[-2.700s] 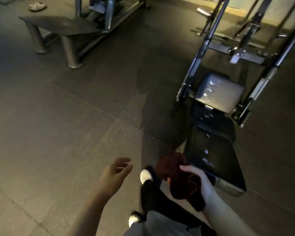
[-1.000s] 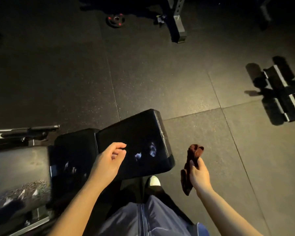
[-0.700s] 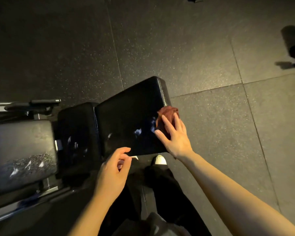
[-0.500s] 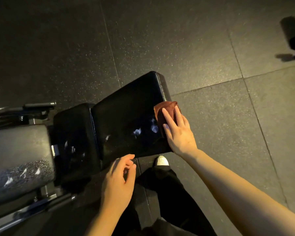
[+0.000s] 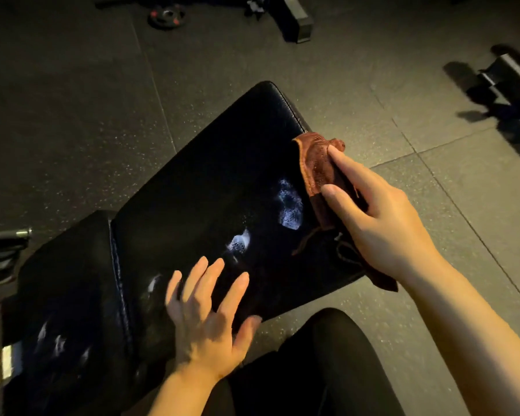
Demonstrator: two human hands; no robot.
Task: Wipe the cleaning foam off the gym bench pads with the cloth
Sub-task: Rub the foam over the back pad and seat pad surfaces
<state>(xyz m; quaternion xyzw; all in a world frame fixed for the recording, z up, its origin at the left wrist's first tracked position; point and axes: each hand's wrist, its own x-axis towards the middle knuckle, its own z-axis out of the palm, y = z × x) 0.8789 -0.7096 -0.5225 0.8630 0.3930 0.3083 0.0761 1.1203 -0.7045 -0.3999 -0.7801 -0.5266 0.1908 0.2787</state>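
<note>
Pressing a reddish-brown cloth (image 5: 318, 166) onto the right end of the large black pad (image 5: 210, 187), the right hand (image 5: 382, 217) lies on top of it with its fingers (image 5: 341, 195) stretched out and only slightly bent, the thumb hidden beneath. The cloth bunches under those fingers, one edge folded up toward the far side of the pad, and a loose tail hangs off the pad's near right corner below the wrist.

Just left of the cloth sits a white patch of cleaning foam (image 5: 288, 205), apart from the fingertips by a narrow strip of bare pad. A second, smaller foam patch (image 5: 237, 243) lies farther left and nearer, between the two hands. A faint smear of foam (image 5: 153, 283) shows just beside the left hand's outer fingers.

The left hand (image 5: 207, 319) is spread flat with straight fingers at the near edge of the same pad, holding nothing; the blur makes it hard to tell whether the palm touches the surface.

To the left, a smaller black pad (image 5: 69, 283) of the bench adjoins the large one and carries several pale foam marks (image 5: 59, 343) near its near end.

On the dark rubber floor (image 5: 72, 115) at the far side lie a weight plate (image 5: 166, 15) and a black frame foot (image 5: 294, 22). The person's dark trouser leg (image 5: 318, 364) fills the near foreground.
</note>
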